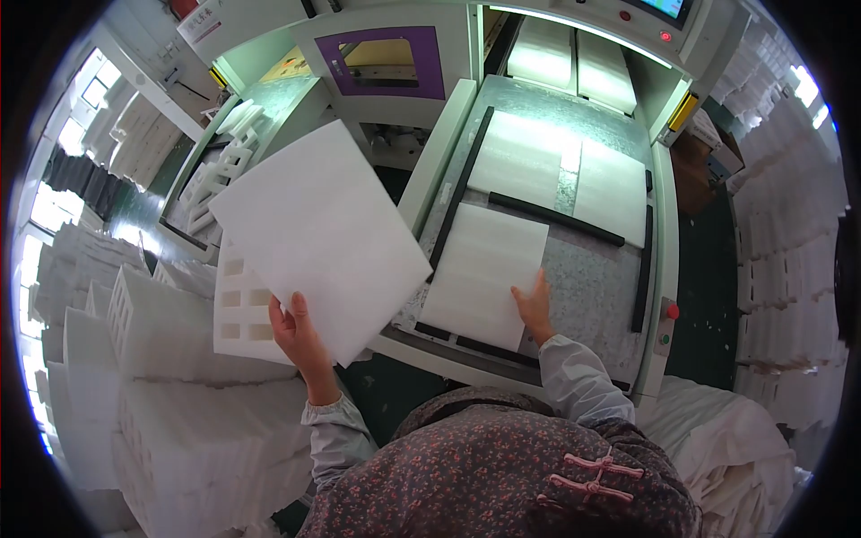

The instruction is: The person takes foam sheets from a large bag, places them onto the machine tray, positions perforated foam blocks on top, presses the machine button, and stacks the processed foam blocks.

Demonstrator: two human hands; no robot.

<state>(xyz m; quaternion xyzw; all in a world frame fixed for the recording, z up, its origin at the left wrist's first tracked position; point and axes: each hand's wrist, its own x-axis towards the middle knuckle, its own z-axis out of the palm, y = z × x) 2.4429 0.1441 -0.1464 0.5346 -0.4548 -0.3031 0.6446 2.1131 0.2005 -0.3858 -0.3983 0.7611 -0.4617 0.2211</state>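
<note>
White foam sheet (318,229) clamped in left hand (303,341) – right hand (534,309) open, at edge of flat sheet (484,273), bare metal (587,300) beside.

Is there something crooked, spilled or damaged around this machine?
Nothing on the machine bed looks wrong; the white sheet at the right hand lies flat among the black strips. Only a few small white specks, perhaps scraps, litter the dark floor.

Floral-print dark garment (502,475), pink knotted fastenings (596,475), pale grey sleeves (578,377), gathered cuffs (325,411)
</note>
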